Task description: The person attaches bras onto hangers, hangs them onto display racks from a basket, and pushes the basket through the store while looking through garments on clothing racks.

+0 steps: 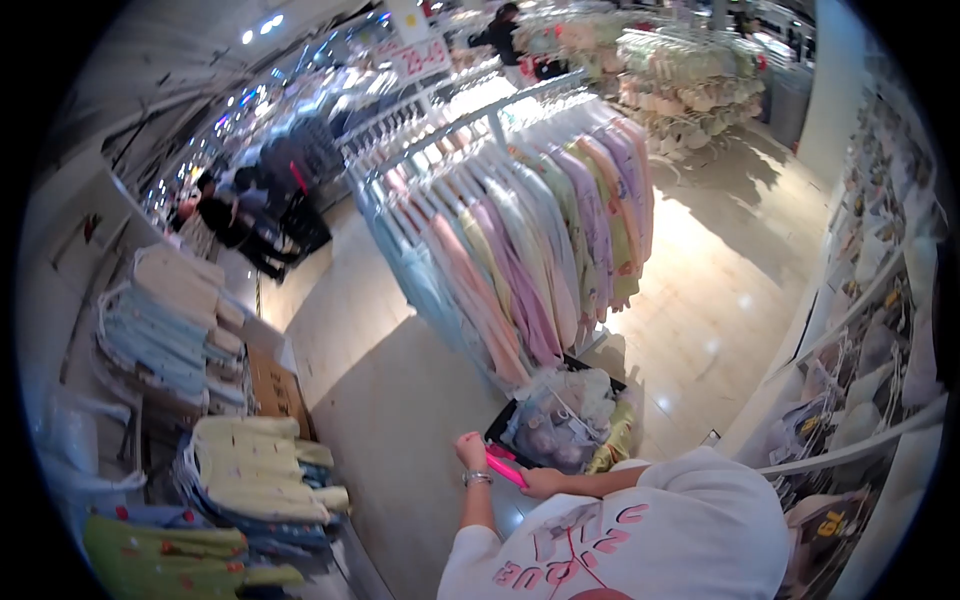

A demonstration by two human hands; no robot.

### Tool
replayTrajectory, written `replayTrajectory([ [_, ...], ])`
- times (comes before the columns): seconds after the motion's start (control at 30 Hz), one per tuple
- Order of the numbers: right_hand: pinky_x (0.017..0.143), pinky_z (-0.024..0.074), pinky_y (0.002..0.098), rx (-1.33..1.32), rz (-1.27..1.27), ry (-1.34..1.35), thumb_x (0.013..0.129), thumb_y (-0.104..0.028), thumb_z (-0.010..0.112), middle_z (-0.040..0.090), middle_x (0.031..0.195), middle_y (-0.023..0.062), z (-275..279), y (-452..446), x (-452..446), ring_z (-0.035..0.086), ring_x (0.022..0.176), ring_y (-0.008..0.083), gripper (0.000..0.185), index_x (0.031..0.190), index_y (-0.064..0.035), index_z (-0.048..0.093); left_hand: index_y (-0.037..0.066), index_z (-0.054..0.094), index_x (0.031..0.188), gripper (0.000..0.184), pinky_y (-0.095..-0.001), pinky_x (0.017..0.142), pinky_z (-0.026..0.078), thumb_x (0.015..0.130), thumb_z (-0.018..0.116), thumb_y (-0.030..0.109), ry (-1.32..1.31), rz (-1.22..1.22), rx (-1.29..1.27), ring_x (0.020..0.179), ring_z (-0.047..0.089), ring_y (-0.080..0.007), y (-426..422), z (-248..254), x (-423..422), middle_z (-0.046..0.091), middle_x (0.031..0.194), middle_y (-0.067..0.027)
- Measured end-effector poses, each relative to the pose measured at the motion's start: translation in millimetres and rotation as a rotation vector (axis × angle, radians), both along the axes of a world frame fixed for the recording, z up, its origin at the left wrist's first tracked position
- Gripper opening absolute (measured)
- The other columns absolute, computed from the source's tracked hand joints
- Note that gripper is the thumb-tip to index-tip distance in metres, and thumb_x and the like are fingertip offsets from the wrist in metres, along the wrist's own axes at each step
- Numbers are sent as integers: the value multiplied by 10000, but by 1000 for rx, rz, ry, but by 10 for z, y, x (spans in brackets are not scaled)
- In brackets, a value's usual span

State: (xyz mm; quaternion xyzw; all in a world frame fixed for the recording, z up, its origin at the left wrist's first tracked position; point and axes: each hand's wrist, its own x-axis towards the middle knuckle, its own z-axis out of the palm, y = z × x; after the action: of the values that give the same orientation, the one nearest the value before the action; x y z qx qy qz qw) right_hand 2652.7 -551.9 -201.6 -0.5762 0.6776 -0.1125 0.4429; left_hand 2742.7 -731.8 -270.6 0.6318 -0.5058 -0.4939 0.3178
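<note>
A bright pink strip, probably a basket handle (pixel 506 470), runs between my hands. My left hand (pixel 470 450), with a bracelet at the wrist, is closed at its left end. Around its right end, the fingers of my right hand (pixel 543 483) are wrapped. Just beyond my hands sits a black basket (pixel 497 428), loaded with bagged pale lilac and grey garments (pixel 562 425). A yellow-green garment (pixel 617 430) hangs at the basket's right side. Small size and blur hide the fingers' details.
A rack of pastel clothes (pixel 530 230) stands beyond the basket. Left are wall-hung tops (pixel 250 460) and a cardboard box (pixel 277 385). Bras and caps hang along the right-hand wall display (pixel 860 420). Other people (pixel 240 225) stand far left; tiled floor (pixel 370 430) lies between.
</note>
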Motion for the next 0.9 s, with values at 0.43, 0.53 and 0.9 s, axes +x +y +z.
replayTrajectory([
  [0.43,651,489,530,-145,-665,108,828,-222,528,625,805,242,27,-22,-245,625,740,415,297,1014,-18,420,8,648,869,215,-406,778,480,748,525,136,-114,-366,-85,841,615,-356,-135,199,-1316,651,891,-207],
  [0.53,648,498,523,-129,-671,197,807,-232,551,628,779,234,16,13,-387,630,728,407,321,1022,-25,433,13,659,859,222,-413,771,486,755,530,161,-98,-408,-129,834,618,-371,-70,153,-1541,654,882,-208],
  [0.9,596,489,501,-279,-647,282,783,-230,583,610,698,220,81,168,-906,613,644,400,368,1034,5,452,17,651,876,246,-407,766,488,777,542,214,-122,-551,-113,846,628,-354,-68,-161,-2171,657,893,-207],
])
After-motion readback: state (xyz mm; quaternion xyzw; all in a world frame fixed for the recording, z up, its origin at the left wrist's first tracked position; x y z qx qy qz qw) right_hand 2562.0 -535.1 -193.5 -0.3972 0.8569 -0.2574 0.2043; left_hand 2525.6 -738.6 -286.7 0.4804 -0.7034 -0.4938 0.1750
